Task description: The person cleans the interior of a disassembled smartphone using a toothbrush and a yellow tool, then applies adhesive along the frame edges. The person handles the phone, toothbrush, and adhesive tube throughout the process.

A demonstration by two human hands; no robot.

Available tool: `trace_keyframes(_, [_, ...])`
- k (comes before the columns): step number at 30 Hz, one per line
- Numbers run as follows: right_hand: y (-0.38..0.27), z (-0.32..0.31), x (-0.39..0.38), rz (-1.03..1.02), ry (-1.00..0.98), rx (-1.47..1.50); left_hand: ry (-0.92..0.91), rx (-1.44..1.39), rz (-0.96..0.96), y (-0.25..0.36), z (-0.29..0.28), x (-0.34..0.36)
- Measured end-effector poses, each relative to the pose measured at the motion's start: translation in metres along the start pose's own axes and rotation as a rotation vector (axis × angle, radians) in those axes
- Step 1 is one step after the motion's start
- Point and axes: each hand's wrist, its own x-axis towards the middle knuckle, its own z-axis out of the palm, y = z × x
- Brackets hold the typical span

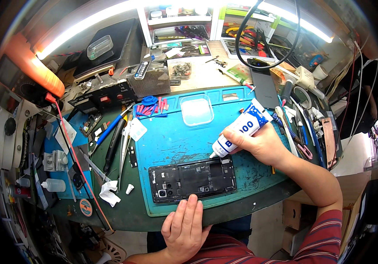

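Observation:
A phone with its back cover off (189,179) lies lengthwise on the blue work mat (167,141), its camera lenses toward the left. My right hand (266,147) grips a white and blue glue tube (241,127). The tube tilts down to the left, and its nozzle is at the phone's far long edge; whether it touches cannot be told. My left hand (184,226) has its fingers stretched out side by side, with the fingertips at the phone's near edge. A small white cap (130,189) lies left of the mat.
A clear plastic lid (197,110) and pink and blue clips (151,107) sit toward the mat's far side. Tweezers (124,147) and a blue pen-like tool (109,129) lie to the left. A red cable (78,163) crosses there. Loose tools (301,127) crowd the right.

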Motion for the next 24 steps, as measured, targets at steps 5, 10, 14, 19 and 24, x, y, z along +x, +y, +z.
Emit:
trace_keyframes(5, [0.0, -0.002, 0.0, -0.016, 0.004, 0.007, -0.004, 0.0, 0.002, 0.0, 0.0, 0.0])
trace_keyframes(10, [0.0, -0.003, -0.002, -0.01, 0.015, -0.005, -0.01, 0.008, 0.003, 0.0, 0.001, -0.001])
trace_keyframes(14, [-0.001, -0.005, -0.003, -0.006, 0.01, -0.002, -0.003, 0.019, 0.007, 0.0, 0.0, 0.0])
trace_keyframes(19, [0.002, -0.01, -0.003, -0.005, -0.004, -0.039, 0.003, 0.02, 0.007, 0.0, 0.0, 0.0])
trace_keyframes(24, [0.0, -0.01, -0.004, -0.006, 0.014, -0.005, 0.001, 0.009, 0.004, 0.0, 0.0, 0.0])
